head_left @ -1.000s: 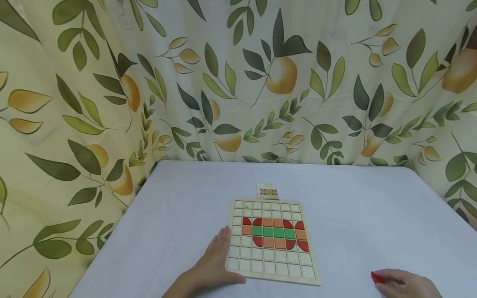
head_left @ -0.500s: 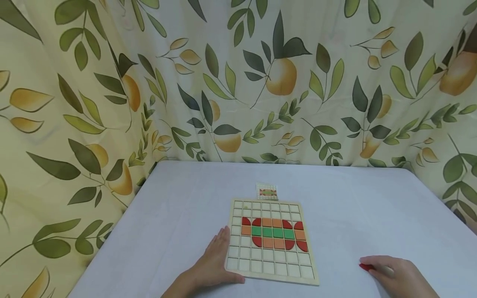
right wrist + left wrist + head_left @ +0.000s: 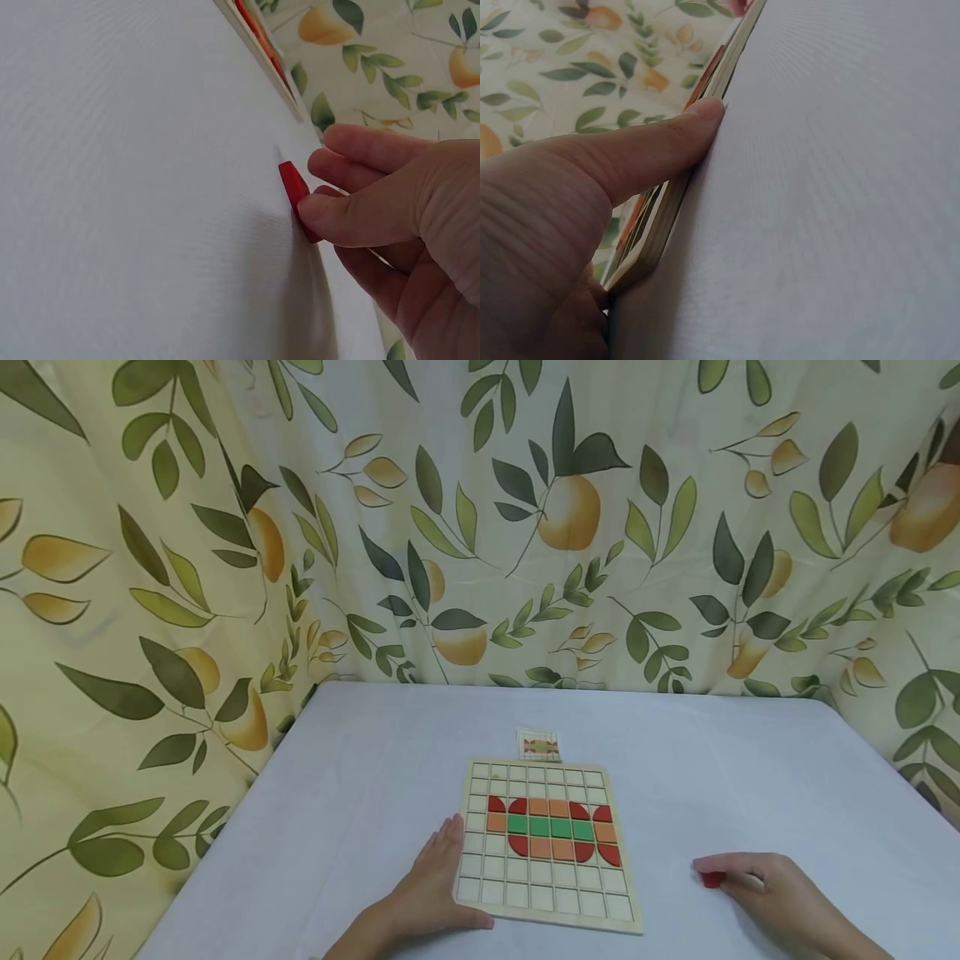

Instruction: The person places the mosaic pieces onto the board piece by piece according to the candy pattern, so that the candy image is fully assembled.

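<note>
A wooden grid board [image 3: 543, 893] lies flat on the table, with red, orange and green tiles set in its middle rows. My left hand [image 3: 426, 892] rests at the board's near left corner. Its straight fingers lie along the left side, and in the left wrist view the thumb [image 3: 656, 154] touches the near edge. To the right of the board, my right hand [image 3: 776, 893] pinches a red wooden piece [image 3: 296, 195] between thumb and fingers, just over the cloth. The fingers partly cover this piece, so its full shape cannot be told.
A small pattern card [image 3: 538, 746] with a similar coloured design lies just behind the board. White cloth [image 3: 712, 760] covers the table. A curtain [image 3: 480, 527] printed with leaves and fruit hangs behind and along the sides.
My right hand has moved left, towards the board, and slightly away from me, carrying the red piece. The left hand and the board have stayed in place.
</note>
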`<state>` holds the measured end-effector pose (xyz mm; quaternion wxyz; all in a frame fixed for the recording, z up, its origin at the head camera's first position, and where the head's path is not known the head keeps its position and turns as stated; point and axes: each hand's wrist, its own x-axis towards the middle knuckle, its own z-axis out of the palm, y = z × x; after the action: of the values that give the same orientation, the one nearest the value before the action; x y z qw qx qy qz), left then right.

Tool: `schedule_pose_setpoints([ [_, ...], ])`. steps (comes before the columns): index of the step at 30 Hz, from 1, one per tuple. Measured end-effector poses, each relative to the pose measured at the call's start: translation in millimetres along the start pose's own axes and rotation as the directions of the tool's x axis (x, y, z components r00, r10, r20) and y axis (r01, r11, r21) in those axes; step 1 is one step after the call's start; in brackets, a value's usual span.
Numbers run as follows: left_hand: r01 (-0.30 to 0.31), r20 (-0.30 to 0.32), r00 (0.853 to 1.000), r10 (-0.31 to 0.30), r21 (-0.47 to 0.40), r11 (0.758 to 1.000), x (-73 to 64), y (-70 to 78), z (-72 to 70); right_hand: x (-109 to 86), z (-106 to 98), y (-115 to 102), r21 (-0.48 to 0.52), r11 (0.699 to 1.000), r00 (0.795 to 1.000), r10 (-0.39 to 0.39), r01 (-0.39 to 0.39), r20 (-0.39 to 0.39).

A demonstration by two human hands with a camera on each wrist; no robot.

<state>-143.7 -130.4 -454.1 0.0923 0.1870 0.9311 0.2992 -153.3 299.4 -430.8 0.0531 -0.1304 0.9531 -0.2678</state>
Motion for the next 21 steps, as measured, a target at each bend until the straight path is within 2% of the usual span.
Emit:
schedule_pose_setpoints([
  [6,-0.003,-0.001,1.0,0.003,0.0,1.0,0.8,-0.6,1.0,1.4,-2.8,-0.9,0.046,0.993,0.994,0.112,-0.112,0.015],
  [10,0.011,0.001,1.0,-0.011,-0.002,1.0,0.4,0.2,-0.2,2.7,-3.6,3.7,0.062,0.994,0.996,0.085,-0.087,0.019],
  [15,0.02,0.006,1.0,-0.02,-0.003,1.0,-0.1,0.9,-1.3,4.0,-0.8,11.1,0.085,0.994,0.998,-0.061,0.062,-0.02],
  [18,0.016,0.006,1.0,-0.016,-0.003,1.0,-0.2,1.0,-1.1,4.1,2.2,13.9,0.117,0.979,0.986,-0.159,0.165,-0.057],
  [21,0.015,0.009,1.0,-0.015,0.0,1.0,0.1,1.1,-0.9,4.3,5.0,14.2,0.127,0.966,0.972,-0.218,0.227,-0.084],
])
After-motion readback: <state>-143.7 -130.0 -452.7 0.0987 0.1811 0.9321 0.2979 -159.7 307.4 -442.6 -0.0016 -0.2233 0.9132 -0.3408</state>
